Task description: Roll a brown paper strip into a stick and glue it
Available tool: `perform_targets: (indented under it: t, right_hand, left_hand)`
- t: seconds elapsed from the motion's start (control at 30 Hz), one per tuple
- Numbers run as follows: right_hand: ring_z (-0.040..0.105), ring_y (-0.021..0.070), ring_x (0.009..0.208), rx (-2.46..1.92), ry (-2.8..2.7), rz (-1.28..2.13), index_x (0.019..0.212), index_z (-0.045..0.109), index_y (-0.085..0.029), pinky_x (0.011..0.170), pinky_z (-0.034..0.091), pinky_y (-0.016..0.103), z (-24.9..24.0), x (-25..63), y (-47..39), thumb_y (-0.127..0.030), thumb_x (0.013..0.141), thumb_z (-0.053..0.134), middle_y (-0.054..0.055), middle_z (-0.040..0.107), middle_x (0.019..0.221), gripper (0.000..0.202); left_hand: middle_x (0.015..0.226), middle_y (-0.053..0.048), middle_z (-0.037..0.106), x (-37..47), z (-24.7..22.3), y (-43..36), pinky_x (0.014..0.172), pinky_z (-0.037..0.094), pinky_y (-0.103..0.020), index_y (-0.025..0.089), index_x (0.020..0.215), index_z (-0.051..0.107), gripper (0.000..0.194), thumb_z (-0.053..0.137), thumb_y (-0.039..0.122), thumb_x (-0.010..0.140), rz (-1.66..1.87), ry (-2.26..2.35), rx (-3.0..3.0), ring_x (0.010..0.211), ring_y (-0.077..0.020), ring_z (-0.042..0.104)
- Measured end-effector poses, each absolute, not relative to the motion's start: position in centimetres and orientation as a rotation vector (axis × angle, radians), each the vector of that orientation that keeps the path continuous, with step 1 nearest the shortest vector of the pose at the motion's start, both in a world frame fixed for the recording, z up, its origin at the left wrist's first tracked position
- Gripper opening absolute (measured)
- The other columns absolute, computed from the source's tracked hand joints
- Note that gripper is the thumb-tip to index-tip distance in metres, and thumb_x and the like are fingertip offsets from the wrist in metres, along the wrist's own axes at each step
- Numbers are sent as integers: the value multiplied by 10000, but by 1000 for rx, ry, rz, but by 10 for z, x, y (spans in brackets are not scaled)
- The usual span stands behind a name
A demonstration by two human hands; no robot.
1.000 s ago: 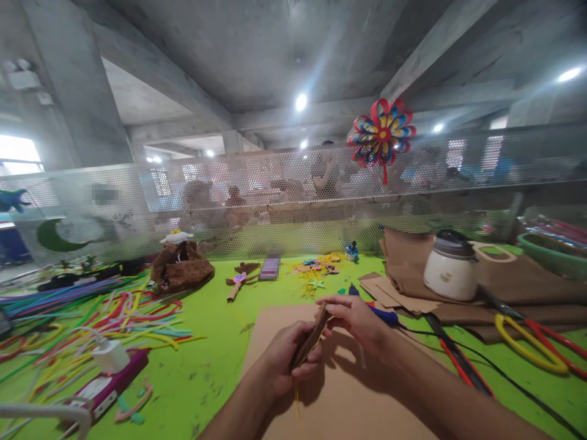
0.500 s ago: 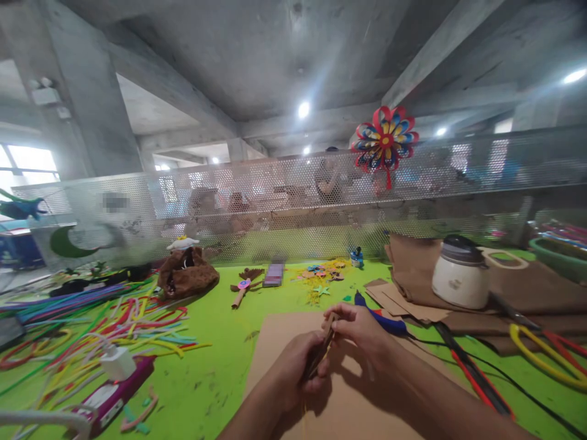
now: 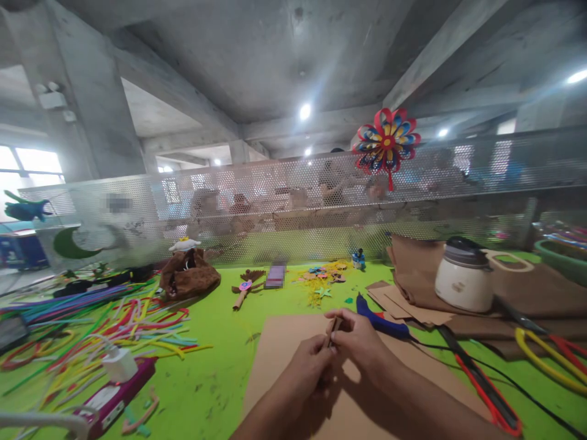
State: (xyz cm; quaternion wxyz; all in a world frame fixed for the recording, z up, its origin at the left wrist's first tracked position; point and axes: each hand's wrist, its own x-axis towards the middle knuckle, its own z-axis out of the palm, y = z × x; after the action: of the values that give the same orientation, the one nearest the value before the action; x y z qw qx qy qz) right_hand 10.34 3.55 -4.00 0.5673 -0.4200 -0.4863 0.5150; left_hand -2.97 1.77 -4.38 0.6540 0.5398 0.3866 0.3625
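Both of my hands are together above a sheet of brown cardboard (image 3: 270, 366) on the green table. My left hand (image 3: 312, 366) is closed round a small brown strip (image 3: 334, 330) that looks like cardboard; most of it is hidden by the fingers. My right hand (image 3: 360, 339) pinches the upper end of the same strip between thumb and fingers. Just beyond the right hand lies a blue glue gun (image 3: 383, 321), its cord trailing to the right. A red and black utility knife (image 3: 481, 382) rests to the right of my right forearm.
Coloured pipe cleaners (image 3: 151, 324) and a purple power strip (image 3: 121, 394) cover the left side. A brown paper figure (image 3: 247, 287), a phone (image 3: 276, 275) and yellow shreds with cutouts (image 3: 323, 278) lie behind. On the right are a white kettle-like pot (image 3: 463, 278), scissors (image 3: 545, 354) and folded brown paper (image 3: 413, 263).
My left hand has turned so its back faces up more, covering more of the strip. The strip now shows shorter and more upright. The view has shifted slightly.
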Motion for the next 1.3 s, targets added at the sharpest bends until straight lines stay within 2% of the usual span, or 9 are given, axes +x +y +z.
perform_targets:
  t: [0.13,0.37,0.5,0.6,0.73,0.87,1.03,1.17,1.3]
  right_hand:
    - [494,121,509,-998,-1126,1208,865,623,-172,508,367,243,-38,102,33,-107,513,543,-37,594,597,367]
    - [495,124,535,-992,-1113,1204,873,638,-148,531,371,252,-33,104,29,-141,530,576,-18,608,620,349]
    - [504,135,540,-995,-1107,1198,876,646,-145,543,370,261,-31,106,29,-153,544,588,-18,598,586,337]
    - [524,145,550,-999,-1094,1209,893,651,-149,550,384,266,-30,108,28,-147,540,592,-18,598,581,358]
    - [544,144,561,-1004,-1056,1241,952,638,-153,563,414,268,-27,112,30,-146,546,582,-26,597,596,410]
    - [540,137,548,-984,-1044,1273,941,644,-163,550,419,265,-26,113,32,-149,537,595,-33,587,602,407]
    - [549,136,567,-972,-1043,1279,985,627,-195,536,412,253,-26,115,34,-117,546,586,-31,606,645,448]
    - [560,132,562,-982,-1070,1293,1018,602,-209,545,426,247,-27,117,37,-93,562,590,-42,609,641,471]
    - [570,124,549,-1020,-1095,1307,1076,548,-208,545,457,239,-27,118,39,-100,612,585,-54,596,644,478]
  left_hand:
    - [463,76,404,-30,-53,22,328,245,-190,172,832,519,292,557,461,827,801,835,1280,313,-75,383]
    - [530,23,504,-33,-50,21,393,348,-196,145,869,559,346,609,481,800,830,743,1205,396,-87,453]
    - [518,-4,542,-31,-46,15,393,350,-203,129,870,573,383,549,509,831,832,760,1186,397,-104,473]
    - [519,-14,548,-28,-41,7,376,320,-188,119,810,572,366,483,470,866,968,808,1134,390,-93,469]
    - [513,-12,548,-29,-31,6,339,312,-195,131,738,551,302,501,408,845,871,818,1186,344,-94,455]
    - [517,-4,546,-36,-29,16,339,331,-193,135,769,557,262,516,386,834,783,816,1161,352,-95,461]
    - [534,-9,557,-41,-38,23,362,337,-175,129,802,565,144,472,237,782,754,737,1151,389,-96,499]
    - [550,-36,586,-41,-38,23,376,378,-196,129,791,558,168,460,266,788,683,753,1156,413,-124,538]
    - [534,15,544,-40,-32,22,350,321,-175,133,881,565,165,528,279,813,689,703,1101,352,-81,454]
